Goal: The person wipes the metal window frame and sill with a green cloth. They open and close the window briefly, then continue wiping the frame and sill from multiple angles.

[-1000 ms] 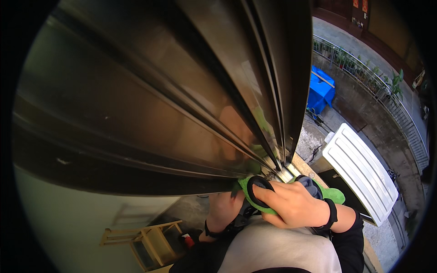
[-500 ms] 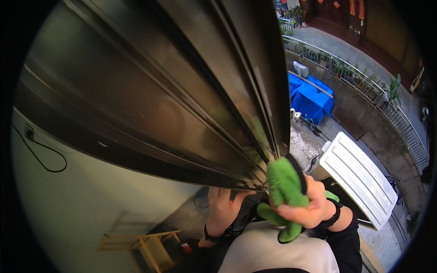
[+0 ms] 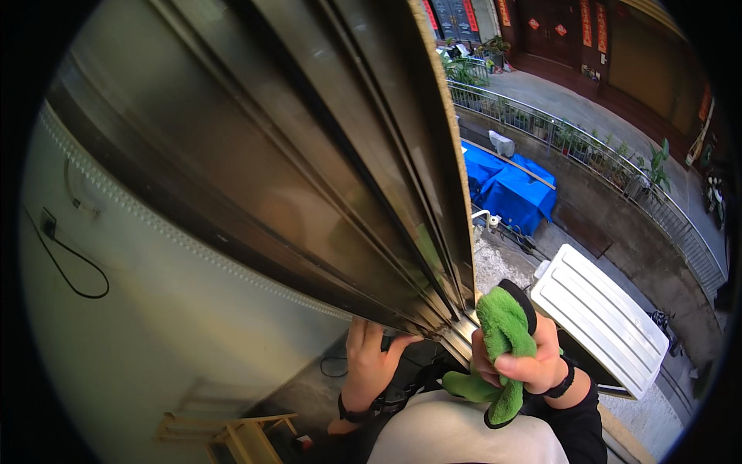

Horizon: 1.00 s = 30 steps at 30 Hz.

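A dark metal window frame (image 3: 325,178) with several parallel rails fills the upper middle of the view. My left hand (image 3: 369,363) grips its lower edge from underneath, fingers curled over the rail. My right hand (image 3: 525,363) is closed around a green cloth (image 3: 501,340) with a black edge, held against the bottom end of the frame's outer rail. The cloth hangs down below my fist. Both wrists wear dark bands, and my sleeves are black.
A pale wall (image 3: 139,340) with a black cable lies to the left. Far below outside are a white ribbed unit (image 3: 599,317), a blue tarp (image 3: 510,189), a railing (image 3: 587,147) and potted plants. A wooden stool (image 3: 232,437) stands at the lower left.
My right hand has lifted the green cloth from a flat press on the sill to a bunched grip against the frame's end. The view has tilted, showing more of the wall and yard.
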### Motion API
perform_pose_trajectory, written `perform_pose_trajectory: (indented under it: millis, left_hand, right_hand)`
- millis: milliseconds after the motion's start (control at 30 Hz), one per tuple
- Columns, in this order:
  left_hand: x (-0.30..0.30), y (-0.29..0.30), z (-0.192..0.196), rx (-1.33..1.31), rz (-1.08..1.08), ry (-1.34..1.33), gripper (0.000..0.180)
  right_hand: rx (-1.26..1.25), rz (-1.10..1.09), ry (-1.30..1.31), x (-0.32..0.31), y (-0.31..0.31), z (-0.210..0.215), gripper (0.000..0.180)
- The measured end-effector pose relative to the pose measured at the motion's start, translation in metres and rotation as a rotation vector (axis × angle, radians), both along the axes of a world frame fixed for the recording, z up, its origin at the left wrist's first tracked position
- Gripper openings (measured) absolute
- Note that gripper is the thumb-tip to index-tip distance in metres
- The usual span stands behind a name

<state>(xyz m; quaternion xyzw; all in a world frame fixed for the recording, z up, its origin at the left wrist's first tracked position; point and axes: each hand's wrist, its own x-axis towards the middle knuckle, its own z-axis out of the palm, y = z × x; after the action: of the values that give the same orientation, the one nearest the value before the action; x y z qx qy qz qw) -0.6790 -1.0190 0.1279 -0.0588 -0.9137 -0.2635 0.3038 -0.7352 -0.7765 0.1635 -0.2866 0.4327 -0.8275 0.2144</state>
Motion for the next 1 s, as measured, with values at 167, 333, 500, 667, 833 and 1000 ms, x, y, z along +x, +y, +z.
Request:
perform_pose_trajectory:
  millis: [167,333,500,667,833,1000]
  left_hand:
    - [0.001,-0.001,-0.004,0.008,0.006,-0.019,0.069]
    - [0.000,-0.005,-0.004,-0.050,-0.014,-0.001,0.072]
    - [-0.001,-0.005,-0.005,-0.039,-0.027,0.014,0.081]
    - [0.000,-0.006,-0.004,-0.020,-0.057,0.010,0.088]
    - [-0.001,-0.007,-0.003,-0.034,-0.080,0.014,0.089]
    - [-0.002,-0.009,-0.005,-0.040,-0.084,0.013,0.088]
  right_hand:
    - [0.143,-0.283,0.466,0.000,-0.010,-0.003,0.037]
    - [0.278,-0.418,0.670,-0.001,-0.019,0.002,0.037]
    - [0.394,-0.506,0.728,-0.001,-0.030,0.002,0.037]
    - [0.517,-0.542,0.765,-0.001,-0.034,0.000,0.043]
    - [0.538,-0.550,0.786,-0.003,-0.038,-0.005,0.047]
    - [0.584,-0.580,0.809,-0.006,-0.044,-0.010,0.048]
